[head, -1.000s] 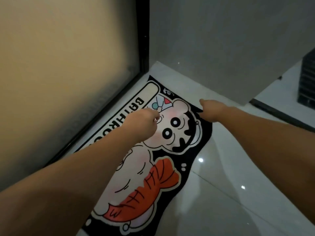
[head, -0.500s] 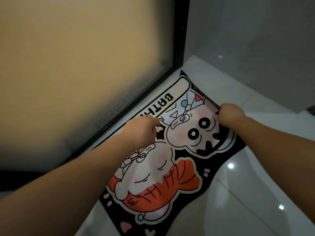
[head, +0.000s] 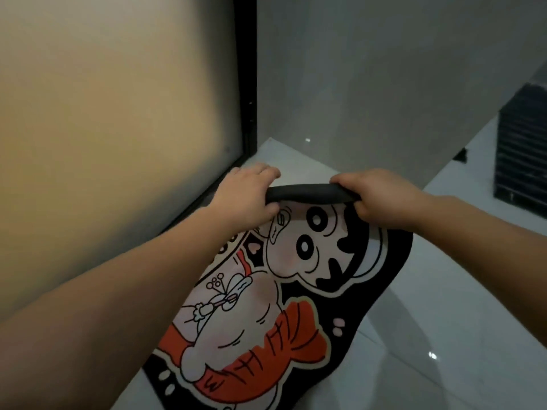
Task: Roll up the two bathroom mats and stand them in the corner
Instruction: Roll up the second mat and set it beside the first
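A black bathroom mat [head: 266, 321] with a cartoon figure and an orange fish shape lies on the white floor, running from the bottom of the view toward the corner. Its far end is curled over into a narrow black roll [head: 310, 194]. My left hand [head: 248, 196] grips the left end of that roll. My right hand [head: 381, 199] grips the right end, fingers wrapped over the top. Only this one mat is in view.
A frosted glass door [head: 118, 128] in a black frame [head: 244, 84] runs along the left. A grey wall [head: 384, 84] meets it at the corner just beyond my hands. Glossy white floor tiles [head: 444, 321] lie to the right. A dark slatted object [head: 524, 149] stands far right.
Both hands have taken hold of the mat's far end and folded it back toward me into a first roll. The "BATHROOM" label end is now hidden inside the roll.
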